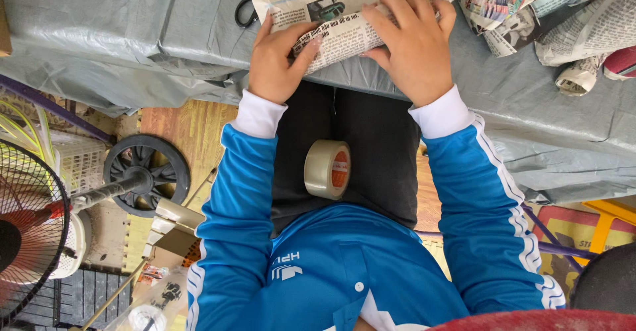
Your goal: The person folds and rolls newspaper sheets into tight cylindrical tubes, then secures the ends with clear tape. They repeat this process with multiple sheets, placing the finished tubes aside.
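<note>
At the near edge of the grey-covered tabletop (530, 119), we press a newspaper-wrapped bundle (344, 36) flat. Our left hand (275, 62) pins its end with the thumb; our right hand (414, 46) spreads over the top, keeping the fold tight. A tape roll (327, 169) rests on our lap, within reach.
</note>
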A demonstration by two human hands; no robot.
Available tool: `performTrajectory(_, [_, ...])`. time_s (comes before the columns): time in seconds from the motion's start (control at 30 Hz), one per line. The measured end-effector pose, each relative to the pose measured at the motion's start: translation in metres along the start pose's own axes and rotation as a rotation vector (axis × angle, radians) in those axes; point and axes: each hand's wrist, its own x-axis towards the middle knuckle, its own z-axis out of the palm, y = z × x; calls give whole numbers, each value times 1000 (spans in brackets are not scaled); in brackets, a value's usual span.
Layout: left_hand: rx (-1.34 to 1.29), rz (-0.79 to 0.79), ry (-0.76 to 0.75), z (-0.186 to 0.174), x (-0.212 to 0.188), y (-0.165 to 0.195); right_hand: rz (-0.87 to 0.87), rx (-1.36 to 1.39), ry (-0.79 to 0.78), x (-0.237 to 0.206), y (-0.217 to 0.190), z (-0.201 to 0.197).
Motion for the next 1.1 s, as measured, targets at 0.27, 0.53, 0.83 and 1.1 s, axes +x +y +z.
performTrajectory(0.27, [-111,-204,133,-11,-8,29,-39,-24,16,-5,8,1])
performTrajectory(0.53, [604,297,-5,36,-7,56,-117,-56,-39,-1,24,8])
performTrajectory(0.83, [565,249,-5,41,-6,26,-125,76,-96,1,33,-5])
performTrajectory(1.1, [429,180,-108,23,-25,53,-106,68,-188,-22,27,-31])
